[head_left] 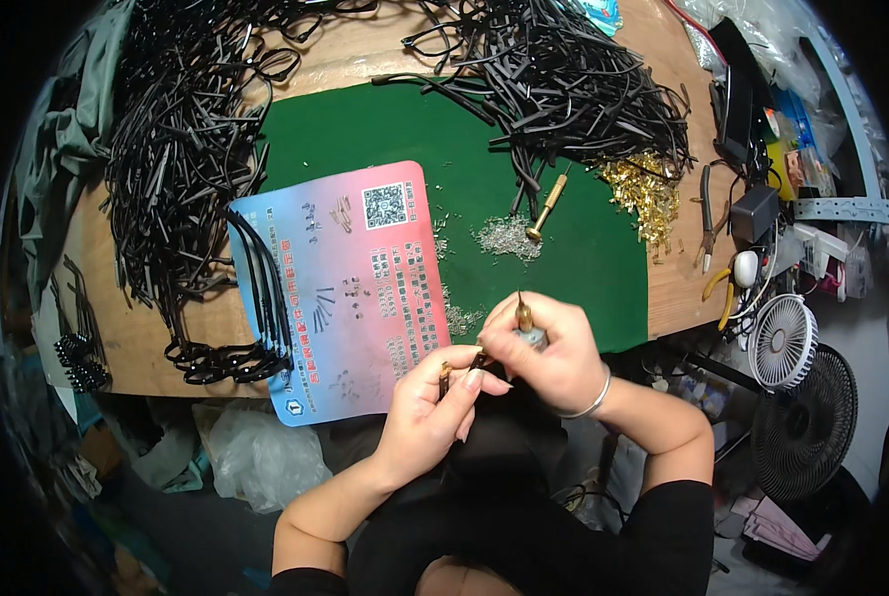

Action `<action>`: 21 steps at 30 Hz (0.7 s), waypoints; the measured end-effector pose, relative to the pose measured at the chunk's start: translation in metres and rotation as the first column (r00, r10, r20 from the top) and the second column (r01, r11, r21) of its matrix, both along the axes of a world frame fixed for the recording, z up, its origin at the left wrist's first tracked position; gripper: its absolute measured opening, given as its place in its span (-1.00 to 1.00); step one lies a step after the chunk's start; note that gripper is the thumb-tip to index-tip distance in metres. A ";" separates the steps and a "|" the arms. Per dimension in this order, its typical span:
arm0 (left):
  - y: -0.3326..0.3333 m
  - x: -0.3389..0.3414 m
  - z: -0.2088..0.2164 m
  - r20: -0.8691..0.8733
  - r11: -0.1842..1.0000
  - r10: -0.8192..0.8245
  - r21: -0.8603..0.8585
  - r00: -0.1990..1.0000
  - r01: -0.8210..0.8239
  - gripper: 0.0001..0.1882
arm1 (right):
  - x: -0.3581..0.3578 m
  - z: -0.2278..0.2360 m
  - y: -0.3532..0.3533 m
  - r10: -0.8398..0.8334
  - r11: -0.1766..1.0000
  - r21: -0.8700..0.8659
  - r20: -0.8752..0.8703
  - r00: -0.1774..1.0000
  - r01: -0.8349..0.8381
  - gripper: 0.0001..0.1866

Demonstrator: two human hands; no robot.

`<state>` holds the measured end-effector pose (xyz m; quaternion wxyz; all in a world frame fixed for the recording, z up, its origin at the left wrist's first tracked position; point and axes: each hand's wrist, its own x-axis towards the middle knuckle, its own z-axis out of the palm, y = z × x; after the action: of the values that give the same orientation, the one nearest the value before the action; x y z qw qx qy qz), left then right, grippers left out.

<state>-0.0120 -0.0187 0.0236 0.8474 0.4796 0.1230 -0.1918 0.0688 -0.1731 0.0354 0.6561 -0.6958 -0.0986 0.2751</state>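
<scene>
Just in front of my body, over the near edge of the green mat [564, 283], my two hands meet. My left hand [415, 412] is closed on a black eyeglass part [476, 361] with gold metal bits; its full shape is hidden by the fingers. My right hand [564, 348] is closed round a small brass-coloured screwdriver [525, 316], its thin tip pointing away from me. The right fingertips touch or nearly touch the left ones. Beyond them lie a heap of tiny silver screws [509, 238] and a second brass screwdriver [550, 207].
A pink-and-blue printed mat [345, 298] holds small metal parts, with black eyeglass frames [266, 288] along its left edge. Black temple arms pile up at left [181, 169] and right [584, 89]. Gold pieces [646, 194], pliers [707, 219] and a white fan [782, 343] are at right.
</scene>
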 end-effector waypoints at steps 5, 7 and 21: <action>0.009 0.000 -0.005 0.059 0.992 -0.056 0.112 0.997 0.049 -0.75 | 0.022 0.001 0.005 0.228 0.974 0.115 -0.482 0.846 -0.196 -0.71; 0.010 0.001 -0.008 0.100 0.993 -0.040 0.112 0.994 0.028 -0.76 | 0.021 -0.006 0.004 0.241 0.971 0.123 -0.531 0.812 -0.207 -0.69; 0.025 0.008 -0.019 -0.009 0.844 -0.046 0.534 0.999 0.044 -0.71 | 0.014 -0.008 -0.023 0.500 0.637 -0.770 0.391 0.773 -0.022 -0.47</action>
<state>-0.0038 0.0067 0.0049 0.6761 0.6995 0.1583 -0.1686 0.0824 -0.1963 0.0270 0.2118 -0.9221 -0.2784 0.1652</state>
